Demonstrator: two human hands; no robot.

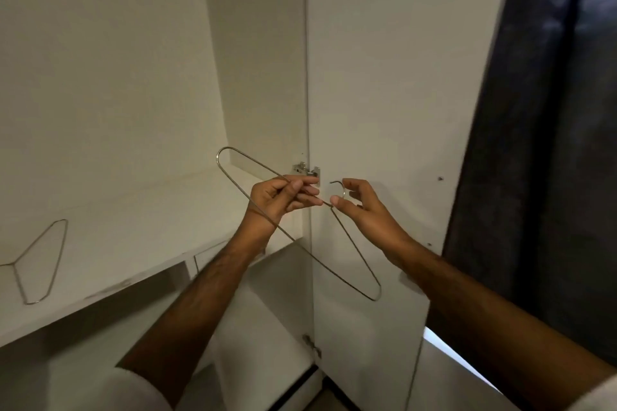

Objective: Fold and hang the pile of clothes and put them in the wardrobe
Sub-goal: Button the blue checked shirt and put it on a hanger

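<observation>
A thin metal wire hanger (233, 177) is held up in front of the open white wardrobe (133, 77), tilted from upper left to lower right. My left hand (280, 198) grips the hanger's upper wire near the neck. My right hand (359, 202) pinches the hook between thumb and forefinger. No garment hangs on it. A second wire hanger (40, 260) lies flat on the wardrobe shelf (150, 230) at the far left. No clothes show in this view.
The wardrobe door (384, 77) stands open just right of my hands, with hinges (309, 170) at the frame. A dark curtain (541, 110) hangs at the far right. Below the shelf is a lower compartment (267, 327).
</observation>
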